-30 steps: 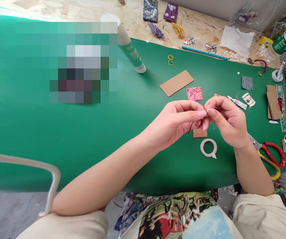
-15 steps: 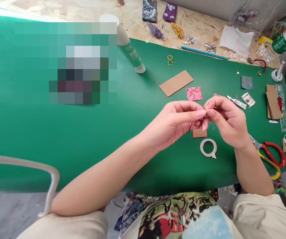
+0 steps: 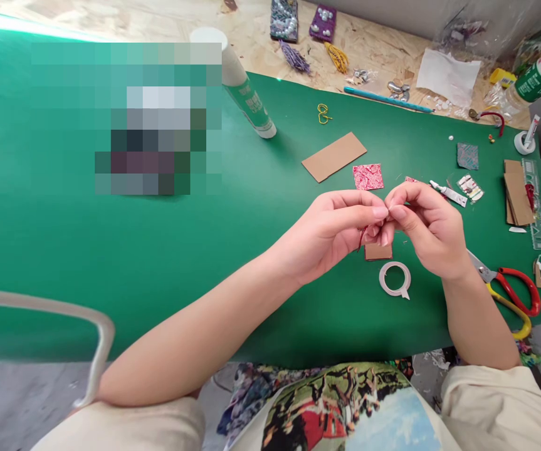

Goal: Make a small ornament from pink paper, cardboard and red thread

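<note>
My left hand (image 3: 345, 228) and my right hand (image 3: 427, 225) meet fingertip to fingertip above the table, both pinched closed. A dark red thread (image 3: 361, 238) hangs out below my left fingers; most of it is hidden inside the grip. Whether the right fingertips pinch the same thread is too small to see. Under the hands lies a small cardboard piece with a red edge (image 3: 378, 252). Just nearer to me is a roll of white tape (image 3: 382, 280) with its end sticking out. Beyond the hands rests a red-and-white patterned fabric square (image 3: 368, 176).
Scissors (image 3: 519, 300) lie beside my right forearm. A cardboard strip (image 3: 334, 156), a green-and-white bottle (image 3: 251, 103), a glue tube (image 3: 449, 193) and a blue pencil (image 3: 387, 100) are farther back. Stacked cardboard (image 3: 517, 194) and a clear ruler (image 3: 539, 213) sit at the right edge.
Almost nothing differs. Both hands stay pinched together in the same spot, with only a very slight shift of the fingers and the view.
</note>
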